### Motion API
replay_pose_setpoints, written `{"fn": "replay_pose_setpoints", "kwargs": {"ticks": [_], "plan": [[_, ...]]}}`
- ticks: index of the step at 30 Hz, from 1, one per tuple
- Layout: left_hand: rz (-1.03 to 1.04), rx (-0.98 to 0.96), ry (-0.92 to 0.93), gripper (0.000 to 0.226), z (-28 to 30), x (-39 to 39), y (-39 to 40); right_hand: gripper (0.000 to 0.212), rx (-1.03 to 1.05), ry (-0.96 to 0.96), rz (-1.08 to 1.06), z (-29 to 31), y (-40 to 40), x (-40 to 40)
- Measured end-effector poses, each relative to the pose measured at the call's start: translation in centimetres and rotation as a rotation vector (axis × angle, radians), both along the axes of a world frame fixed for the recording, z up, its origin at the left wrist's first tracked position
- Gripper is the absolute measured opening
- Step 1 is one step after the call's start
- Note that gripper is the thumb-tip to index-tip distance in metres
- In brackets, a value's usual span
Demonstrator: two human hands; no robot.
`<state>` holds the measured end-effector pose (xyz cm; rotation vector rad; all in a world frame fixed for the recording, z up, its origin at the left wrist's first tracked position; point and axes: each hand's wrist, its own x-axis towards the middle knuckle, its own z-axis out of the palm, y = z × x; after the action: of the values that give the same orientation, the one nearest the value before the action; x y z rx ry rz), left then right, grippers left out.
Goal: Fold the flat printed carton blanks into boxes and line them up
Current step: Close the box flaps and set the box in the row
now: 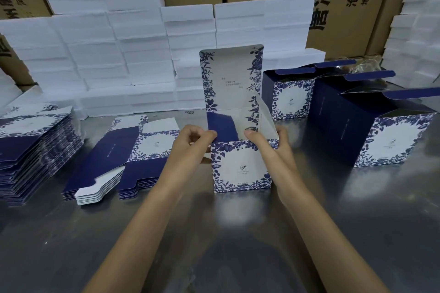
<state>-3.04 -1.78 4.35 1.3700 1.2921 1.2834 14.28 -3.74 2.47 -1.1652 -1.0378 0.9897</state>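
Pinching the light, stiff box (241,165) at its top corners, left hand (195,140) and right hand (273,144) should avoid creasing panels.

Half-formed blue-floral box (241,165) upright at centre, lid flap raised. Flat blank stacks (35,150) and (123,162) lying left. Finished boxes (390,135) lined right, tops open.

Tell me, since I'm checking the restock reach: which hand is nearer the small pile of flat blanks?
Left. The left hand is just right of the blank pile; the right hand is beyond the box.
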Motion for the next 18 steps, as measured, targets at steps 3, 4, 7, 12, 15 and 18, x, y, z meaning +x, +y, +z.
{"fn": "replay_pose_setpoints", "kwargs": {"ticks": [3, 4, 7, 12, 15, 18], "plan": [[-0.018, 0.035, 0.182, 0.026, 1.0, 0.0, 0.4, 0.053, 0.04, -0.004, 0.012, -0.2, 0.3, 0.0], [-0.02, 0.036, 0.223, 0.03, 1.5, 0.2, 0.6, 0.053, 0.055, -0.012, 0.019, -0.2, 0.4, 0.0], [-0.015, 0.063, 0.379, 0.033, 2.3, 0.5, 1.2, 0.056, 0.094, -0.041, 0.047, -0.2, 0.3, 0.1], [-0.108, -0.078, 0.645, 0.034, 4.5, 0.0, 2.6, 0.065, 0.104, -0.047, 0.046, -0.3, 0.5, 0.4], [-0.085, -0.061, 0.708, 0.043, 5.2, 0.2, 3.5, 0.063, 0.11, -0.07, 0.049, -0.4, 0.6, 0.4], [-0.115, -0.04, 0.686, 0.035, 4.8, 0.3, 4.0, 0.063, 0.086, -0.088, 0.061, -0.3, 0.6, 0.5]]}}
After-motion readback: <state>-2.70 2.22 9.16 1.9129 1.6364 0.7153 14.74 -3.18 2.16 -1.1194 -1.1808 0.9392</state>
